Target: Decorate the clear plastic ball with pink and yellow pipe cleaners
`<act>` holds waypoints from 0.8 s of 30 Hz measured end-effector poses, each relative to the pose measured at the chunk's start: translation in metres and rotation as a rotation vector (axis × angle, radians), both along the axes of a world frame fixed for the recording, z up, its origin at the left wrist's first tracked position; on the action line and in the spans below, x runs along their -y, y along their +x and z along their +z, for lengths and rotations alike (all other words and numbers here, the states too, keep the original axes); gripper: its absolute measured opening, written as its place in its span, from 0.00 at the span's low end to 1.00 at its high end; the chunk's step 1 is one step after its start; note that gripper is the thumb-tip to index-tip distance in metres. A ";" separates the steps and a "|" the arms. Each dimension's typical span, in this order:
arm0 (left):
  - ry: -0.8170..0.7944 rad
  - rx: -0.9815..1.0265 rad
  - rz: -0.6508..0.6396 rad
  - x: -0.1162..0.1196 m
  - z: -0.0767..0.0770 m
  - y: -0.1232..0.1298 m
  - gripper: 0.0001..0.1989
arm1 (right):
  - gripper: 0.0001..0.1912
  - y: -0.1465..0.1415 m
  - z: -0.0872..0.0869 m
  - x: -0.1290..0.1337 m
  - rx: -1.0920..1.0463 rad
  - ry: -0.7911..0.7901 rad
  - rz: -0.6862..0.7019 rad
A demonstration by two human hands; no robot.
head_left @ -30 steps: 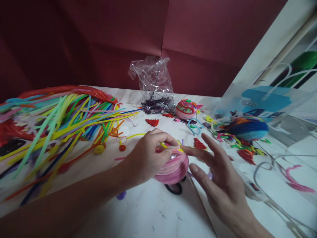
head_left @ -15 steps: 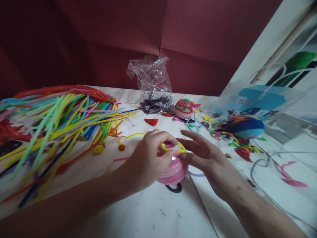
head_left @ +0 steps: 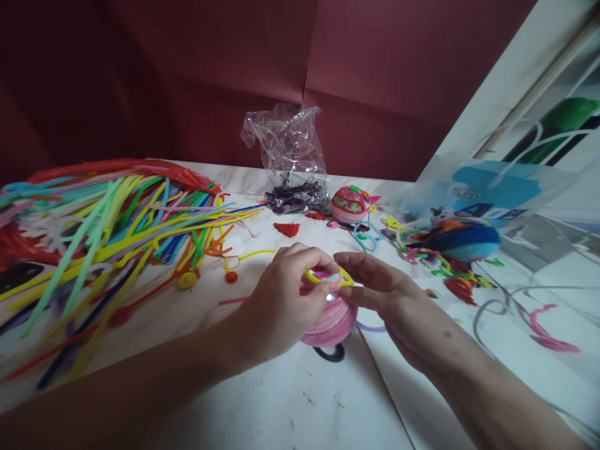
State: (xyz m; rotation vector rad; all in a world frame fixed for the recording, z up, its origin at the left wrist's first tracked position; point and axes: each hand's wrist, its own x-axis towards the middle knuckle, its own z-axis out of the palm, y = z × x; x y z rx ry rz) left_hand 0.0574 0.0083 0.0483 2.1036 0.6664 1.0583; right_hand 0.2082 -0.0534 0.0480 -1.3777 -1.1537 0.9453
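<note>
Yellow strip: one, thin, curving in a loop over the top of the ball; joined or loose, cannot tell.

Ball: one, pink and wound, sitting on the table before the person, between both hands, with a black ring showing just under its near side.

Left hand: staying at the ball's left and top; thumb and forefinger curving about the strip's left part, their tips standing slightly apart. Whether they are clamping the strip, cannot tell.

Right hand: showing the main change. A second ago it was spreading wide, thumb well away from the ball; now it is bending inward, thumb and forefinger bracketing the strip's right end, a small gap showing between them. Firm grip, cannot tell.

Meaning for the work: the strip is apparently being managed from two sides rather than mainly by the left hand, so its loop is probably being adjusted; the ball itself is hardly shifting.

Surroundings: stems lying heaped at left; a clear bag standing behind; a small ball sitting beside it; a blue ball resting at right among coloured scraps.
</note>
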 end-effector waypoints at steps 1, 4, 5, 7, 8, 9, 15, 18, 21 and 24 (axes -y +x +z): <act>0.002 0.005 -0.005 0.000 0.000 0.000 0.08 | 0.18 0.000 0.000 0.000 -0.026 -0.003 0.001; 0.009 0.004 -0.014 0.002 -0.001 0.000 0.08 | 0.19 0.001 -0.001 0.002 -0.084 -0.021 -0.008; 0.006 -0.005 -0.017 0.002 -0.001 0.000 0.09 | 0.19 0.002 -0.002 0.003 -0.094 -0.026 -0.012; -0.005 -0.018 -0.027 0.003 -0.001 0.000 0.09 | 0.20 0.002 -0.003 0.003 -0.115 -0.036 -0.011; -0.010 -0.021 -0.033 0.002 -0.002 0.000 0.10 | 0.20 0.003 -0.003 0.003 -0.126 -0.041 -0.011; -0.012 -0.023 -0.040 0.002 -0.002 0.000 0.10 | 0.21 0.003 -0.004 0.003 -0.138 -0.045 -0.008; -0.004 -0.029 -0.067 -0.002 -0.001 0.000 0.11 | 0.25 0.004 -0.008 0.001 -0.196 -0.064 0.001; -0.021 -0.039 -0.057 -0.001 0.000 -0.001 0.11 | 0.25 0.007 -0.008 0.002 -0.224 -0.088 0.010; -0.020 -0.034 -0.050 0.000 0.000 -0.001 0.09 | 0.26 0.009 -0.005 0.005 -0.250 -0.105 0.016; 0.013 -0.022 -0.047 0.000 0.000 -0.001 0.08 | 0.28 0.007 -0.003 0.005 -0.240 -0.090 -0.008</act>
